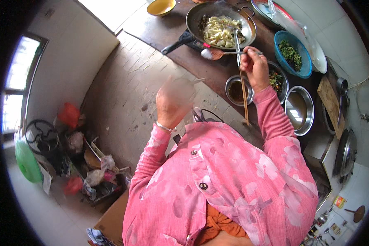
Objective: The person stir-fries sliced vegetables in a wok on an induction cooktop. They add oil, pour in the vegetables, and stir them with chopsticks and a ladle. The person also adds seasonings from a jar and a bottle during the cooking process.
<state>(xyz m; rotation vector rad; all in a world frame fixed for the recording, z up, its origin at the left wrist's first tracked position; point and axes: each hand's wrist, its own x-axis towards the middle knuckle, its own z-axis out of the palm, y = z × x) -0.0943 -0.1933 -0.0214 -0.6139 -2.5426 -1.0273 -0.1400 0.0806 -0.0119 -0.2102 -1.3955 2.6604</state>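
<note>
My right hand (pixel 254 66) grips the thin handle of a spoon (pixel 216 54) heaped with a white substance at its tip. The spoon is near the front rim of a wok (pixel 252 32) of pale, flat pieces of food (pixel 221 30), possibly wide noodles, over darker bits. A long metal utensil (pixel 236 38) leans in the wok and passes behind the spoon. Wooden chopsticks (pixel 244 98) cross a small metal bowl of dark liquid (pixel 234 89). My left hand (pixel 170 106), in front of my chest, holds a blurred rounded object (pixel 183 89); a thin handle projects from its side.
On the dark table (pixel 169 29) are a yellow bowl (pixel 161 7), a blue basket of chopped greens (pixel 292 55), a bowl of chopped vegetables (pixel 276 80) and a metal basin of cloudy liquid (pixel 298 110). The wok's black handle (pixel 176 46) overhangs the table edge. Clutter (pixel 95 172) lies left.
</note>
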